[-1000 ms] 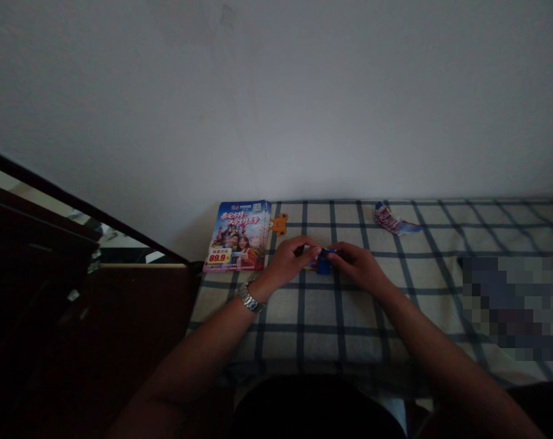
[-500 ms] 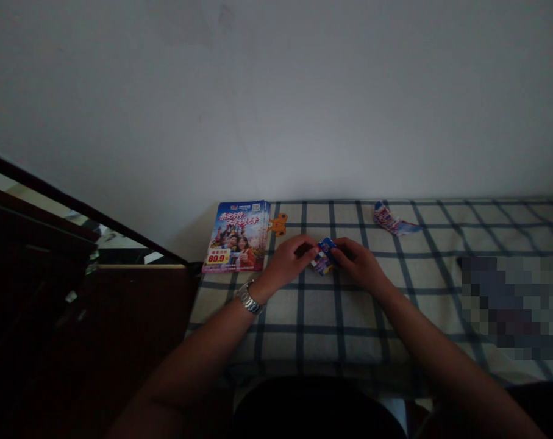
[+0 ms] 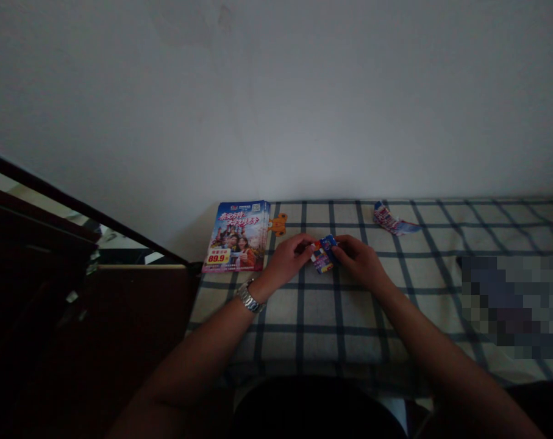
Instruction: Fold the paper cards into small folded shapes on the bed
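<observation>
Both hands meet over a checked cloth [image 3: 349, 317]. Between them is a small folded piece of printed paper [image 3: 324, 255], blue with red and white patches. My left hand [image 3: 289, 261], a metal watch on its wrist, pinches the paper's left side with its fingers closed. My right hand [image 3: 359, 262] grips the paper's right side, fingers curled. The paper stands tilted just above the cloth.
A stack of colourful leaflets [image 3: 237, 235] lies at the cloth's far left corner, with a small orange cut-out [image 3: 278, 224] beside it. A torn blue and red paper scrap [image 3: 392, 219] lies near the wall. Dark wooden furniture [image 3: 75, 317] stands at the left. A blurred patch [image 3: 514, 305] is at the right.
The folded paper has been turned between my fingers: a second ago it showed a dark blue face, now a printed face with red and white shows. Both hands stayed in place.
</observation>
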`<state>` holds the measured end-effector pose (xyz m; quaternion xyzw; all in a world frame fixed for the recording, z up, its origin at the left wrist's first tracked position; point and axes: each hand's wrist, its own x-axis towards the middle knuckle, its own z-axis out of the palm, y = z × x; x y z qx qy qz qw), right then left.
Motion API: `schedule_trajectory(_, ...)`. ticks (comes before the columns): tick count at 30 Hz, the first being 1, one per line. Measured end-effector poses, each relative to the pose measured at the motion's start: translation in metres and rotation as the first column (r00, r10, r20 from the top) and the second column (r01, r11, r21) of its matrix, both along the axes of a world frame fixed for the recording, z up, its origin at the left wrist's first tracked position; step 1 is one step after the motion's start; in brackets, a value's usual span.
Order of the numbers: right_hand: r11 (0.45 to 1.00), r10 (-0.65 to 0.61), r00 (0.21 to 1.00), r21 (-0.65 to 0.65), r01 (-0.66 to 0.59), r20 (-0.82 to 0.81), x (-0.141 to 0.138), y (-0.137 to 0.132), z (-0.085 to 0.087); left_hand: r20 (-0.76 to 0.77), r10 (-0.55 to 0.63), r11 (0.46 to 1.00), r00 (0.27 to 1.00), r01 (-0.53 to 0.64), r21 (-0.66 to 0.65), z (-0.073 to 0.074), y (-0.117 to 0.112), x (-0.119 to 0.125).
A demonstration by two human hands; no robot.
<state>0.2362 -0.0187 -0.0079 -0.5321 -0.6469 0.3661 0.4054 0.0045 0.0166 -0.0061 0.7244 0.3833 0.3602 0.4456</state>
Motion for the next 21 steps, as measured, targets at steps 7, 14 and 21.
schedule_trajectory(7,0.999,-0.006,0.996,0.053,0.002,0.091,0.001,0.000,0.005,-0.177,-0.019,0.989,0.984,0.044,0.140,0.006,-0.002,-0.003)
schedule_trajectory(14,0.985,-0.062,0.944,0.171,0.006,0.324,0.001,0.001,0.007,-0.236,0.081,0.948,0.968,-0.001,0.319,0.011,-0.006,-0.002)
schedule_trajectory(21,0.946,-0.162,0.880,0.323,0.010,0.447,0.006,0.006,0.002,-0.432,0.051,0.846,0.900,0.191,0.497,0.013,-0.008,-0.003)
